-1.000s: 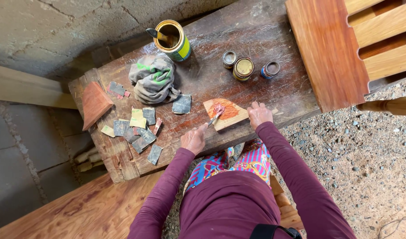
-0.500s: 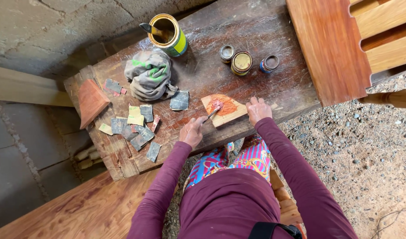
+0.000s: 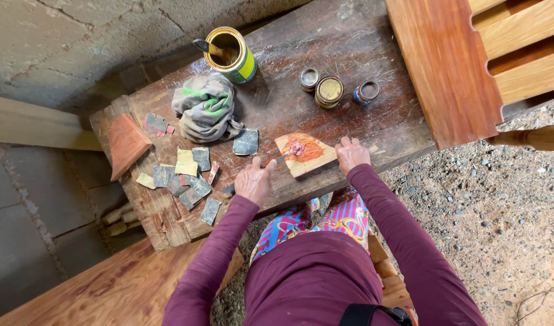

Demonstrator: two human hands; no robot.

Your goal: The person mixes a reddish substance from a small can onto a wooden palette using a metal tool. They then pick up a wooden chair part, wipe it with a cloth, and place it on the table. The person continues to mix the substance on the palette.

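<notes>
Long maroon sleeves on both arms, snug to the wrists; same maroon top over the torso. Skirt or wrap w/ bright stripes: pink, blue, yellow. Black strap w/ buckle at the waist. Left hand (image 3: 254, 181) & right hand (image 3: 352, 154) bare, no gloves.

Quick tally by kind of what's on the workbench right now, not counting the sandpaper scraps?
Large open can with brush: 1
Small tins: 3
Crumpled rag: 1
Wooden pieces, the triangular block and the small board with orange paste: 2
Putty knife in the left hand; right hand steadies the board: 1
Total: 8
</notes>
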